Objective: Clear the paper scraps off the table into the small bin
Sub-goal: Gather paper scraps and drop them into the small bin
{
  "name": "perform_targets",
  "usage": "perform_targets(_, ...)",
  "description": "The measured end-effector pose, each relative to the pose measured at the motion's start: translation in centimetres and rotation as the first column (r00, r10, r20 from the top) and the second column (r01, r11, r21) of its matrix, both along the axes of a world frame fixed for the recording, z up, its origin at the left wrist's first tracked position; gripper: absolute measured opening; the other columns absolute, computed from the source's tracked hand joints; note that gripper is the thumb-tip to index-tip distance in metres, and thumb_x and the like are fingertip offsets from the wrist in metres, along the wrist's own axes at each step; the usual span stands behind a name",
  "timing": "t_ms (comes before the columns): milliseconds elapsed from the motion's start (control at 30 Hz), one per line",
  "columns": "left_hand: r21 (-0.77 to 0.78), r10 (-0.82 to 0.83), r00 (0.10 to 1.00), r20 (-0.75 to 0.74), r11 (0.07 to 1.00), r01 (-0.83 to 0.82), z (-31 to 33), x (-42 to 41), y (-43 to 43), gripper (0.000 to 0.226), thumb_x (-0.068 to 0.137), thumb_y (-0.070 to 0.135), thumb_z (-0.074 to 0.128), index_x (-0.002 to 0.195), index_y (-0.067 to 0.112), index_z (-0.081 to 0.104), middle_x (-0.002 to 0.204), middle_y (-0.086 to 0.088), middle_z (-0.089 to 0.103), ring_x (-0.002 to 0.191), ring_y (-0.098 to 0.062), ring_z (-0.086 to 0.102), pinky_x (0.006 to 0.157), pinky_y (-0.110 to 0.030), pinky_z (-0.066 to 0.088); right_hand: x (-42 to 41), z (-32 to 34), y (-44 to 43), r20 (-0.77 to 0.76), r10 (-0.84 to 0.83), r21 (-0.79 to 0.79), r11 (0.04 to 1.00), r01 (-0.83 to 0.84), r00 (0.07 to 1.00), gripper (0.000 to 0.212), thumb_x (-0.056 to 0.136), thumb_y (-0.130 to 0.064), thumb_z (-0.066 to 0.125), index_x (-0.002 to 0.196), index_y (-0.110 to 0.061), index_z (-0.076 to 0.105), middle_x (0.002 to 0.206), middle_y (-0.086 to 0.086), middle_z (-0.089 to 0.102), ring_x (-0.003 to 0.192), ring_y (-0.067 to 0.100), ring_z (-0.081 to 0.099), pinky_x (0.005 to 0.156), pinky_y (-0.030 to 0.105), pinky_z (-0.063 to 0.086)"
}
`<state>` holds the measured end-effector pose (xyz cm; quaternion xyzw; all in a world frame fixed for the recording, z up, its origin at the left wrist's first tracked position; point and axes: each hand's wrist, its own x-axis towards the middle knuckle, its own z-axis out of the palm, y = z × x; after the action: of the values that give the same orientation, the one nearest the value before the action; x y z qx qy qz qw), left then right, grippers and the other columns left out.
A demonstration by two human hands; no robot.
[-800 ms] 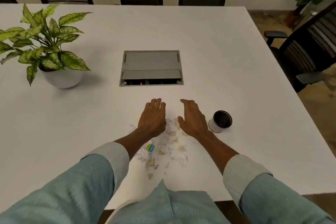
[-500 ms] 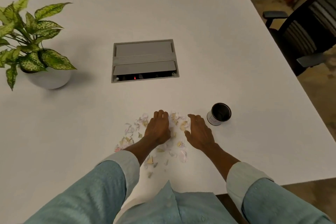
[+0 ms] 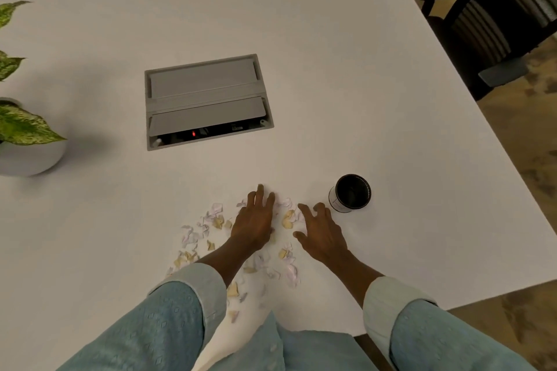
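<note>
Right hand [image 3: 324, 235] edged nearer cylindrical bin [image 3: 335, 201] amid crumpled scraps [image 3: 287, 218].

Potted plant [image 3: 27, 129] partly beyond left edge

Table [image 3: 331, 39]: plain white.
Paper scraps [image 3: 287, 218]: pale lilac, white and cream-yellow, mixed.
Small bin [image 3: 352, 193]: black inside, white outer wall.
Hatch [image 3: 205, 93]: grey, with one red light in its dark slot.
Plant leaves [image 3: 24, 126]: green, speckled cream.
Pot [image 3: 30, 159]: white.
My sleeves [image 3: 162, 325]: light blue, faint woven diamond pattern, paler cuffs.
Chair [image 3: 482, 18]: black.
Floor [image 3: 512, 144]: mottled tan and brown.
</note>
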<state>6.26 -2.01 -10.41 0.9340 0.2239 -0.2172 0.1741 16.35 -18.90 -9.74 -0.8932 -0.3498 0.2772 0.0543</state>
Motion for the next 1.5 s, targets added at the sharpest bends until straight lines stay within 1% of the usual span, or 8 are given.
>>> perform_targets(133,-0.006,-0.085,0.996,-0.003,0.996,0.085,-1.0,1.1,0.5,0.101,0.094,0.021,0.075,0.166,0.021,0.004,0.174,-0.012,-0.013,0.159,-0.037,0.011,0.113,-0.05,0.047,-0.1,-1.2,1.1,0.01,0.024,-0.008,1.0,-0.024,1.0,0.068,0.093,-0.047,0.066,0.151,-0.034,0.033,0.14,0.01,0.037,0.131,0.028,0.04,0.083,0.039,0.057)
perform_targets(333,0.052,-0.202,0.979,-0.014,0.978,0.202,-1.8,1.6,0.7,0.079,0.098,0.017,0.069,0.162,0.017,0.023,0.174,-0.016,0.005,0.157,-0.039,0.016,0.116,-0.048,0.045,-0.3,-2.1,2.6,0.05,0.076,-0.025,0.997,-0.075,0.996,0.059,0.093,-0.042,0.068,0.145,-0.032,0.042,0.139,0.012,0.04,0.129,0.029,0.043,0.075,0.037,0.06)
perform_targets(500,0.064,-0.227,0.973,0.047,0.972,0.224,-1.3,1.3,0.7,0.058,0.094,0.001,0.067,0.147,0.008,0.044,0.161,-0.019,0.031,0.144,-0.034,0.035,0.101,-0.038,0.055,-0.2,-2.1,3.2,0.114,0.112,-0.06,0.993,-0.106,0.987,0.037,0.089,-0.025,0.075,0.124,-0.02,0.06,0.128,0.009,0.048,0.119,0.024,0.049,0.064,0.027,0.051)
perform_targets(700,0.065,-0.216,0.974,0.067,0.975,0.211,-1.1,0.7,0.5,0.035,0.095,-0.007,0.058,0.128,0.004,0.058,0.136,-0.013,0.051,0.124,-0.028,0.047,0.09,-0.035,0.055,-0.2,-2.1,3.0,0.111,0.128,-0.008,0.992,-0.128,0.986,0.027,0.091,-0.002,0.063,0.116,-0.012,0.063,0.119,0.008,0.055,0.112,0.025,0.052,0.074,0.032,0.054)
perform_targets(967,-0.11,0.059,0.963,0.262,0.993,-0.031,1.3,3.0,-0.3,0.021,0.093,-0.004,0.06,0.103,0.009,0.074,0.106,-0.008,0.068,0.099,-0.024,0.061,0.082,-0.034,0.053,0.1,1.8,1.4,0.058,-0.189,0.279,0.946,0.166,0.98,0.021,0.095,-0.007,0.064,0.112,-0.015,0.075,0.102,0.003,0.066,0.09,0.017,0.061,0.072,0.028,0.055)
perform_targets(1133,-0.354,0.32,0.855,0.408,0.919,-0.175,5.1,7.4,-2.6,0.013,0.084,-0.001,0.073,0.087,0.011,0.076,0.088,-0.004,0.072,0.078,-0.019,0.066,0.073,-0.035,0.056,2.9,5.9,-0.4,-0.045,-0.497,0.489,0.746,0.453,0.867,0.012,0.088,-0.009,0.076,0.094,-0.018,0.08,0.092,0.0,0.07,0.079,0.014,0.065,0.068,0.022,0.05)
perform_targets(1333,-0.508,0.409,0.815,0.411,0.845,-0.168,7.7,12.3,-5.9,0.01,0.081,0.001,0.075,0.081,0.012,0.076,0.085,-0.002,0.075,0.076,-0.019,0.067,0.071,-0.032,0.054,7.4,7.9,-2.3,-0.001,-0.689,0.493,0.63,0.6,0.725,0.009,0.086,-0.016,0.078,0.095,-0.017,0.079,0.091,0.009,0.074,0.083,0.026,0.069,0.072,0.027,0.046)
perform_targets(1500,-0.531,0.425,0.838,0.343,0.824,-0.201,7.5,14.9,-7.7,0.015,0.081,-0.004,0.07,0.087,0.008,0.078,0.092,-0.006,0.079,0.084,-0.021,0.069,0.075,-0.032,0.055,9.7,8.2,-2.8,-0.042,-0.693,0.383,0.654,0.652,0.719,0.018,0.085,-0.017,0.078,0.103,-0.015,0.076,0.097,0.006,0.077,0.09,0.025,0.071,0.077,0.033,0.054)
